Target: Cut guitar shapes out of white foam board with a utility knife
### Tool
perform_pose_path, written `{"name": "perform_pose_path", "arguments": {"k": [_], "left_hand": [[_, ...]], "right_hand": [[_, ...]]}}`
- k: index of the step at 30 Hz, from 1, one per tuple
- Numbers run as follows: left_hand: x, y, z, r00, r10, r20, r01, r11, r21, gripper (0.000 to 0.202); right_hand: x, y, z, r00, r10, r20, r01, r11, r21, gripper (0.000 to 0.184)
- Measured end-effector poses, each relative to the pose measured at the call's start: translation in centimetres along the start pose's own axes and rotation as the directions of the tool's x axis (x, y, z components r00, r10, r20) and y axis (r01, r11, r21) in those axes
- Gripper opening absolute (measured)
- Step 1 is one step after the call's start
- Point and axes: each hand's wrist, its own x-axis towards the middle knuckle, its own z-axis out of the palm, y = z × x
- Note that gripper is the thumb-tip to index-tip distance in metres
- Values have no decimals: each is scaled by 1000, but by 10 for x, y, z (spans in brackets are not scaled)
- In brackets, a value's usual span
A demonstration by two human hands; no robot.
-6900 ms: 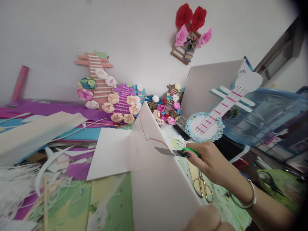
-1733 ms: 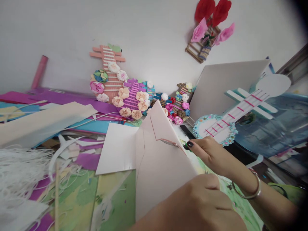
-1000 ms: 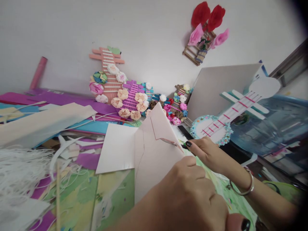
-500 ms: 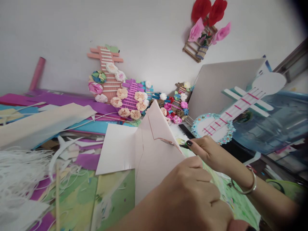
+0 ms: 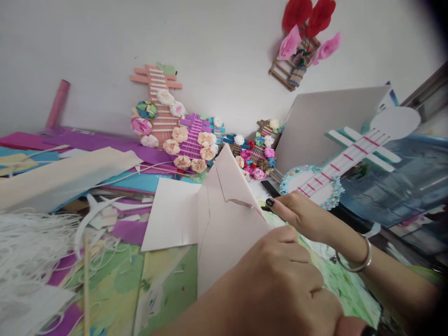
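A stiff white board (image 5: 224, 233) stands tilted up in front of me, with a thin drawn line down its left part and an angled cut near its right edge. My left hand (image 5: 276, 284) is closed around the board's lower right edge, knuckles toward me. My right hand (image 5: 301, 212), with a bangle at the wrist, is behind that edge, closed on a craft knife (image 5: 266, 208). Only a little of the knife's dark body shows; its blade appears to sit in the cut. Most of its handle is hidden by my fingers.
White string (image 5: 31, 247), paper scraps and a thin wooden stick (image 5: 87, 284) lie at left. Coloured sheets (image 5: 105, 144) are stacked behind. Flower-trimmed craft instruments (image 5: 163, 116) lean along the wall. A white banjo-like model (image 5: 336, 172) and a large clear blue bottle (image 5: 395, 186) stand at right.
My right hand has shifted slightly left toward the board's edge, and less of the knife shows. My left hand keeps its grip. The whole view has shifted a little.
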Motion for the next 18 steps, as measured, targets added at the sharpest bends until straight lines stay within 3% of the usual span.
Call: {"name": "perform_pose_path", "arguments": {"k": [9,18], "left_hand": [[-1,1,1,997,-21,-71,20,999,-27,27],[-1,1,0,998,-20,-58,18,999,-37,26]], "right_hand": [[6,-2,-3,999,4,40,-4,1000,-7,51],[12,0,-3,997,7,82,-9,1000,26,52]]}}
